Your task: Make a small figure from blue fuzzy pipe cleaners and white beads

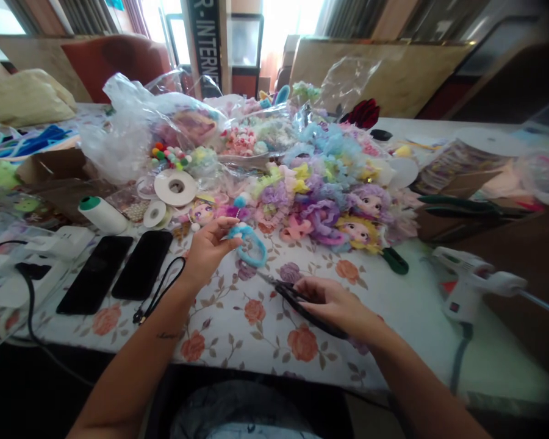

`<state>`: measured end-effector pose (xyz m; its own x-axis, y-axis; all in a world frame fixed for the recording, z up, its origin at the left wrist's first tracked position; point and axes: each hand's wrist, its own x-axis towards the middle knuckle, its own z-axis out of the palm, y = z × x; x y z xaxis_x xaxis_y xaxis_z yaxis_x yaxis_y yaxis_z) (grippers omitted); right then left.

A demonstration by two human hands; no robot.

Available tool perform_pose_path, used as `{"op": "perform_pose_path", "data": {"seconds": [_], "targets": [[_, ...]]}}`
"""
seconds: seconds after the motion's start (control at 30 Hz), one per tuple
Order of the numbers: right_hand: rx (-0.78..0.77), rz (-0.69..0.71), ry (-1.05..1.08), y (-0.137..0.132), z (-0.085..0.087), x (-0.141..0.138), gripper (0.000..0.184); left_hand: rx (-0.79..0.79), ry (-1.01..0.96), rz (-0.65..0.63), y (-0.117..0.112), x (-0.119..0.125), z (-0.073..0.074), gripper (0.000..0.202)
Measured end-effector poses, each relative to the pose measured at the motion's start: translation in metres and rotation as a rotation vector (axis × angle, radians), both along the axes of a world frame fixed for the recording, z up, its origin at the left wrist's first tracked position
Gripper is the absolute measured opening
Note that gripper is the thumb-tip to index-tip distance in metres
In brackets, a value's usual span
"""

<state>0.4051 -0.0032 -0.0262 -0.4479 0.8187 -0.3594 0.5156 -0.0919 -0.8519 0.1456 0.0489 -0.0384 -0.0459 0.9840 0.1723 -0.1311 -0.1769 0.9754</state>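
Observation:
My left hand (209, 247) is raised a little over the flowered tablecloth (256, 329) and pinches a fuzzy blue loop (252, 247) with a small white bead at its top. My right hand (332, 303) rests lower on the cloth, fingers closed on black-handled scissors (297, 302) whose blades point left toward the loop. Just beyond both hands lies a heap of pastel frilly doll ornaments (322, 195) with small doll faces.
Two black phones (119, 271) and a black cord lie at left beside a power strip (50, 244) and a thread spool (101, 214). Tape rolls (174, 187) and plastic bags of pom-poms sit behind. A white glue gun (476, 283) lies at right, green pliers (462, 207) farther back.

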Motion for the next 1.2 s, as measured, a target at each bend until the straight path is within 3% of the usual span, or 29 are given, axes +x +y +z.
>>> {"op": "perform_pose_path", "data": {"seconds": [0.13,0.23,0.43,0.8,0.97,1.1,1.2], "targets": [[-0.096,-0.035,0.3,-0.021,0.002,-0.009,0.056,0.081,0.066,0.022,-0.003,0.002,0.003,0.033],[-0.174,-0.061,0.41,-0.034,0.003,-0.019,0.063,0.125,0.098,0.043,-0.004,0.004,0.001,0.032],[-0.275,-0.025,0.335,-0.036,0.001,-0.037,0.071,0.109,0.06,0.042,-0.004,0.007,-0.004,0.033],[-0.323,-0.1,0.411,-0.039,-0.006,-0.048,0.073,0.165,0.104,0.034,-0.008,0.009,-0.005,0.028],[-0.374,-0.152,0.418,-0.039,-0.01,-0.043,0.072,0.063,0.238,0.027,-0.004,0.002,-0.002,0.039],[-0.428,-0.187,0.542,-0.035,-0.02,-0.032,0.071,-0.037,0.1,-0.037,0.001,-0.005,0.0,0.037],[-0.358,-0.215,0.589,-0.033,-0.013,-0.027,0.066,-0.079,-0.02,-0.05,0.002,-0.006,0.001,0.031]]}}
